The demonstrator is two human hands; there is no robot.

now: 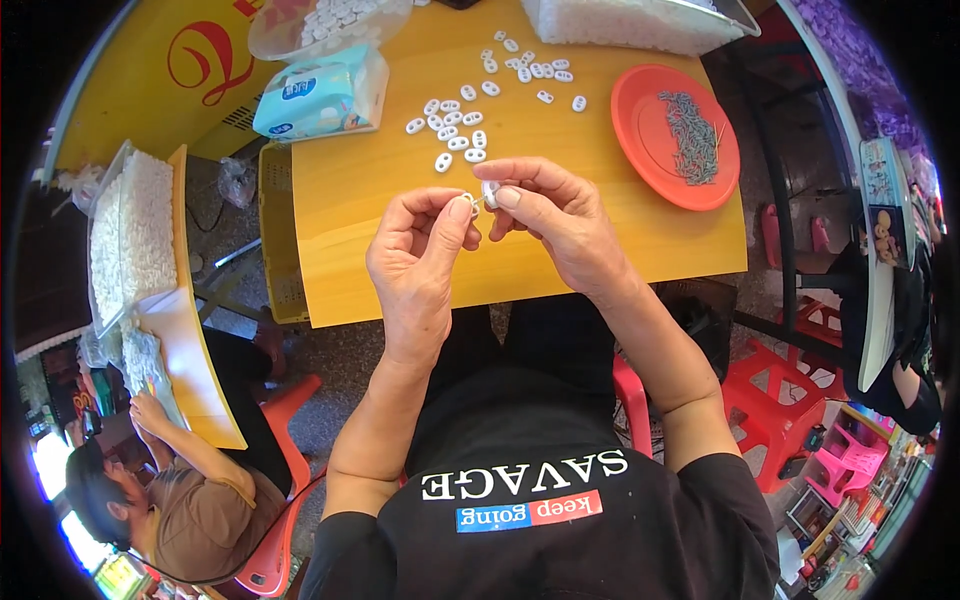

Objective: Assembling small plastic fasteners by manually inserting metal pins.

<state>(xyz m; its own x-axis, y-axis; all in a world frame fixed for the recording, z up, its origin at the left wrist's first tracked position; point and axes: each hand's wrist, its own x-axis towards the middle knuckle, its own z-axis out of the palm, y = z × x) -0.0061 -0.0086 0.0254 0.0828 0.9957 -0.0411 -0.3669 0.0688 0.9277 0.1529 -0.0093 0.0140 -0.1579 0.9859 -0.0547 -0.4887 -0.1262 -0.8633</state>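
Over the near part of the yellow table, both my hands are raised with their fingertips almost meeting. My left hand is closed in a pinch on a small whitish ring-like piece. Between the thumb and forefinger of my right hand is a small white oval piece. A thin pale bit spans the narrow gap between the two; whether they are joined I cannot tell. Just beyond my fingers lie several loose white oval pieces with two dark holes each, and more lie farther back.
A red plate at the right holds a heap of small grey screw-like parts. Tissues in a blue pack stand at the back left. White bins of parts line the back. Another person works at a left-hand table.
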